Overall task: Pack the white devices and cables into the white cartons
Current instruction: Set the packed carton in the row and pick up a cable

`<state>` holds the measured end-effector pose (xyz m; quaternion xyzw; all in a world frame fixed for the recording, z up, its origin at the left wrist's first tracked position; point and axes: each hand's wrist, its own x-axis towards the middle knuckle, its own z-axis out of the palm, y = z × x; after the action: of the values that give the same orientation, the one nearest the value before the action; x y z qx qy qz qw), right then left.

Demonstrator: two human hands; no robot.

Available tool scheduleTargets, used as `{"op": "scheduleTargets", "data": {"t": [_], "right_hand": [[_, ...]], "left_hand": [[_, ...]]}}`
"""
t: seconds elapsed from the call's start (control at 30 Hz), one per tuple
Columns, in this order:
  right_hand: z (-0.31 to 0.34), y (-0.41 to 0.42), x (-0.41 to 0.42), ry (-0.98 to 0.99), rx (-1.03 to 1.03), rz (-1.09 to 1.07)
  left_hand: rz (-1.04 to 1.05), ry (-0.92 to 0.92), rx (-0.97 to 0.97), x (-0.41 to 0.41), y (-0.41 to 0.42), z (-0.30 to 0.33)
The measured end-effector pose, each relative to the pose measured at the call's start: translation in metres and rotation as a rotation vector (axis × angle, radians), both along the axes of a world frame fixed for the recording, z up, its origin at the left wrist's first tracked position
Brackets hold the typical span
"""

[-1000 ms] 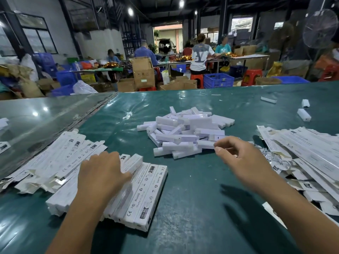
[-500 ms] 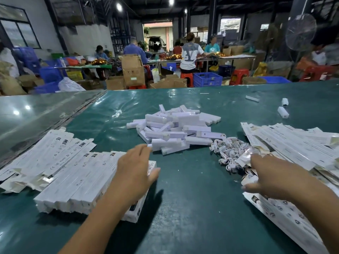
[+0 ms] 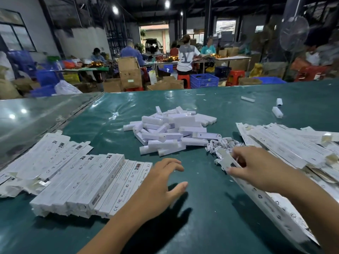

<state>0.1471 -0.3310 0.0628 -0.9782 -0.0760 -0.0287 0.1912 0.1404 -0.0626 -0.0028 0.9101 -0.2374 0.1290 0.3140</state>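
Note:
A heap of white devices (image 3: 172, 132) lies in the middle of the green table. To its right sits a tangle of white cables (image 3: 222, 145). A row of filled white cartons (image 3: 91, 182) lies at the left. Flat unfolded cartons (image 3: 289, 142) are piled at the right. My right hand (image 3: 256, 170) grips the top end of one flat carton (image 3: 266, 200), which stretches toward the near right edge. My left hand (image 3: 159, 182) hovers with fingers spread just right of the filled cartons, holding nothing.
The green table (image 3: 201, 208) has a few stray white pieces (image 3: 277, 111) at the far right. A glossy grey table (image 3: 27, 116) adjoins on the left. Beyond are people at tables, cardboard boxes (image 3: 129, 74) and blue crates (image 3: 204, 80).
My left hand came off the filled cartons and moved right. My right hand went from the device heap to the flat cartons and took hold of one, drawing it toward me.

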Motion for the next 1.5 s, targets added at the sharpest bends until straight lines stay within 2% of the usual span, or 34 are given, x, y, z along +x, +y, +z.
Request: {"op": "scheduleTargets", "data": {"t": [0.1,0.17,0.23,0.3,0.43,0.63,0.67,0.73,0.8,0.87,1.03,1.23,1.33,1.5], "right_hand": [[0.011,0.03,0.004,-0.227,0.531,0.082],[0.009,0.052,0.004,-0.213,0.881,0.151],[-0.001,0.068,0.002,-0.163,1.072,0.172],[-0.017,0.078,0.0,-0.12,1.162,0.185],[-0.045,0.085,-0.003,-0.019,1.181,0.196],[-0.05,0.08,0.003,-0.04,1.158,0.179],[-0.051,0.079,0.004,-0.108,1.139,0.146],[-0.052,0.074,0.004,-0.378,1.008,0.082],[-0.05,0.073,0.002,-0.616,0.877,0.121],[-0.049,0.074,0.0,-0.701,0.815,0.187],[-0.053,0.08,-0.003,-0.629,0.789,0.205],[-0.057,0.085,-0.004,-0.472,0.947,0.178],[-0.053,0.084,-0.003,-0.459,1.02,0.161],[-0.051,0.079,0.001,-0.416,1.035,0.143]], "left_hand": [[-0.072,0.117,-0.229,-0.009,-0.008,0.007],[-0.099,0.151,-0.32,-0.015,-0.014,0.011],[-0.116,0.195,-0.394,-0.018,-0.018,0.013],[-0.126,0.206,-0.434,-0.018,-0.02,0.011],[-0.037,0.174,-0.327,-0.016,-0.019,0.006],[0.062,0.205,-0.189,-0.013,-0.015,0.004],[0.072,0.198,-0.178,-0.013,-0.014,0.004],[0.105,0.182,-0.163,-0.011,-0.01,0.004],[0.133,0.189,-0.165,-0.01,-0.008,0.004],[0.143,0.183,-0.151,-0.01,-0.008,0.004],[0.096,0.104,-0.08,-0.013,-0.009,0.006],[0.113,0.047,-0.041,-0.016,-0.01,0.006],[0.119,0.012,-0.009,-0.016,-0.011,0.005],[0.12,-0.001,0.02,-0.017,-0.015,0.003]]}}
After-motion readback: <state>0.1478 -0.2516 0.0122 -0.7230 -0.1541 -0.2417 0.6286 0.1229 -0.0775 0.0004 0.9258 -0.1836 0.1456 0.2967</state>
